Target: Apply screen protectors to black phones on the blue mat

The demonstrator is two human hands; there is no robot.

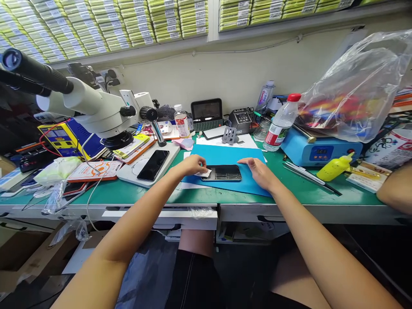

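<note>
An opened phone (225, 172), its insides partly showing, lies lengthwise on a blue mat (230, 153). My left hand (194, 165) is pinched on a small white wipe (206, 174), which rests against the phone's left end. The wipe covers part of that end. Just past the phone's right end, my right hand (258, 173) rests on the mat with its fingers stretched out, holding nothing. A second phone (153, 165), black and screen up, lies on the microscope's base (128, 171) to the left.
A microscope (93, 107) leans over the left side. Behind the mat stand a small screen (207, 112) and a metal holder (229, 135). To the right are a red-capped bottle (279, 128), a blue heating unit (317, 148), tweezers (305, 174), a yellow bottle (333, 168) and another person's arm (397, 189).
</note>
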